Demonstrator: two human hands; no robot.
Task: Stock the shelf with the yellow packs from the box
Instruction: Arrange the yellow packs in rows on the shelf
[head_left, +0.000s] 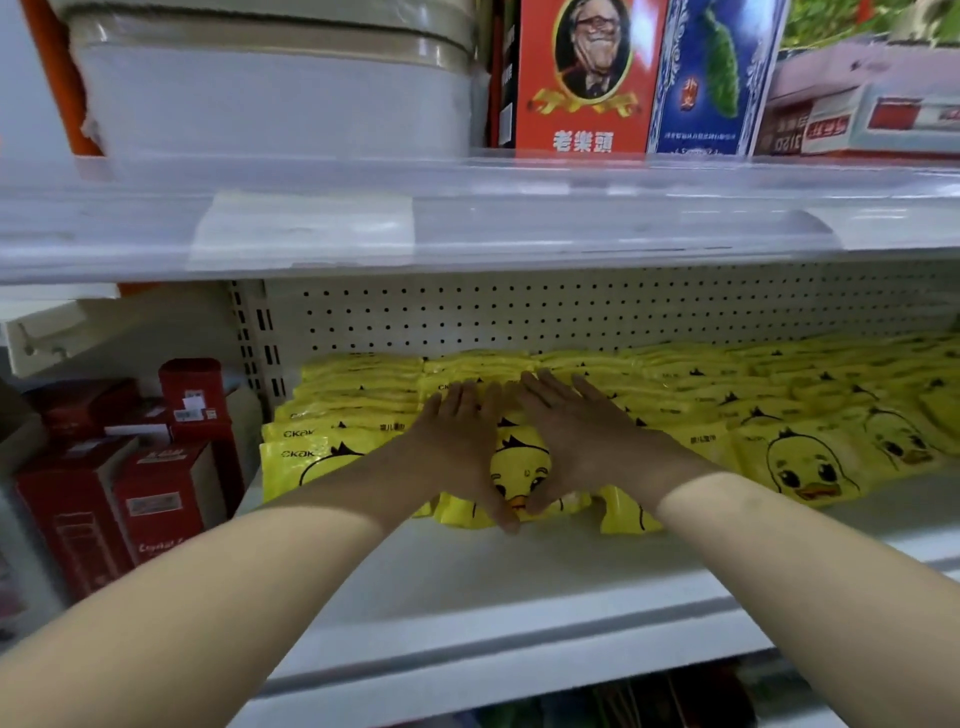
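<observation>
Both open flat, left hand (457, 441), right hand (577, 441), on yellow packs (519, 470), behind shelf edge (519, 649)

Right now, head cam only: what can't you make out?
1. The box: nowhere in the head view, out of frame.
2. Middle-row yellow packs: left hand and right hand lie flat over them, count hidden.
3. The label on the upper shelf edge: blurred, unreadable.
4. The goods below the shelf: dark, cut by the bottom edge.

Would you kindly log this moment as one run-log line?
left hand: flat on yellow duck packs | right hand: flat on packs too | shelf: packs in overlapping rows | box: not in view
</observation>
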